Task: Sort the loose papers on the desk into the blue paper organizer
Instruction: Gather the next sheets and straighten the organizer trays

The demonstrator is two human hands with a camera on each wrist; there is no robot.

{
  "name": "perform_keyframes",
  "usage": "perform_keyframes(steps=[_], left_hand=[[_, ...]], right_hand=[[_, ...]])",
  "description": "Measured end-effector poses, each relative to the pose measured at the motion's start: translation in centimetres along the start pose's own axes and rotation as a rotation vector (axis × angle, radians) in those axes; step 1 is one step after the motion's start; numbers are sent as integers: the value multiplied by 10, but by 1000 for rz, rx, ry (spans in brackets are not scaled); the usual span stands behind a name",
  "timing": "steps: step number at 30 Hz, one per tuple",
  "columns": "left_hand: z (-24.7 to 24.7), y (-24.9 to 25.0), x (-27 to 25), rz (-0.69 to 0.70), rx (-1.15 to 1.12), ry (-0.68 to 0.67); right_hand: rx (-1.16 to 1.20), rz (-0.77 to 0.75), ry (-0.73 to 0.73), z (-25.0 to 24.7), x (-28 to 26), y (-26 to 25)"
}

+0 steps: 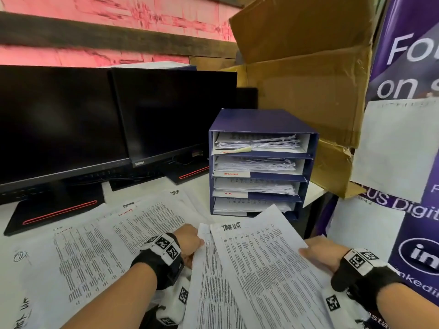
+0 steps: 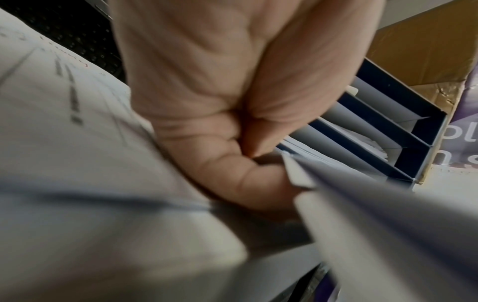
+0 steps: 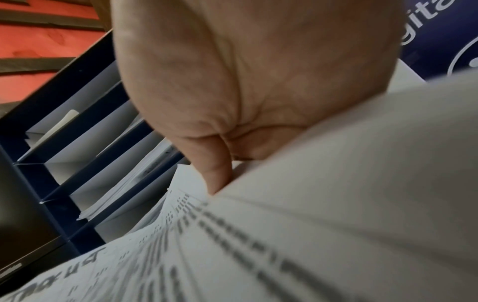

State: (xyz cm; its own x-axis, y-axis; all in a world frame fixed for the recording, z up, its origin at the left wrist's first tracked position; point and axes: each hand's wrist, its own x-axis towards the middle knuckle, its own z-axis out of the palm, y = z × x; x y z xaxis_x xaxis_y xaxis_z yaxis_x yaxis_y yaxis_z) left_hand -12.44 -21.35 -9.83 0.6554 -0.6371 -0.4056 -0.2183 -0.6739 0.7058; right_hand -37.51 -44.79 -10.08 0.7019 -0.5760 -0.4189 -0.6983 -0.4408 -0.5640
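The blue paper organizer [image 1: 261, 119] stands on the desk at centre right, its four slots all holding white sheets; it also shows in the wrist views [image 2: 403, 126] [image 3: 59, 190]. In front of it I hold a small stack of printed papers [image 1: 259, 274] headed with a handwritten title, tilted up off the desk. My left hand [image 1: 190, 243] pinches the stack's left edge [image 2: 300, 175]. My right hand [image 1: 318, 255] grips the right edge, thumb on top of the printed sheet [image 3: 284, 235]. More loose printed papers [image 1: 95, 243] lie spread over the desk to the left.
Two dark monitors [image 1: 59, 129] [image 1: 175, 115] on red-trimmed stands fill the back left. A large open cardboard box [image 1: 308, 79] leans behind the organizer. A purple banner [image 1: 408, 67] with taped white sheets closes off the right side.
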Motion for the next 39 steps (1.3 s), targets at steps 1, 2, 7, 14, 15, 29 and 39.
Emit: perform_keyframes(steps=[1, 2, 7, 14, 15, 29, 39], left_hand=[[1, 0, 1, 14, 14, 5], [2, 2, 1, 22, 33, 4], [3, 8, 4, 78, 83, 22], [0, 24, 21, 129, -46, 154], [-1, 28, 22, 170, -68, 149], [38, 93, 39, 263, 300, -73], [30, 79, 38, 234, 96, -35]], right_hand=[[-34, 4, 30, -3, 2, 4], [-58, 2, 47, -6, 3, 7], [-32, -29, 12, -14, 2, 15], [183, -141, 129, -14, 11, -1], [201, -139, 132, -15, 12, -3], [163, -87, 128, -34, 31, 20], [133, -57, 47, -31, 34, 23]])
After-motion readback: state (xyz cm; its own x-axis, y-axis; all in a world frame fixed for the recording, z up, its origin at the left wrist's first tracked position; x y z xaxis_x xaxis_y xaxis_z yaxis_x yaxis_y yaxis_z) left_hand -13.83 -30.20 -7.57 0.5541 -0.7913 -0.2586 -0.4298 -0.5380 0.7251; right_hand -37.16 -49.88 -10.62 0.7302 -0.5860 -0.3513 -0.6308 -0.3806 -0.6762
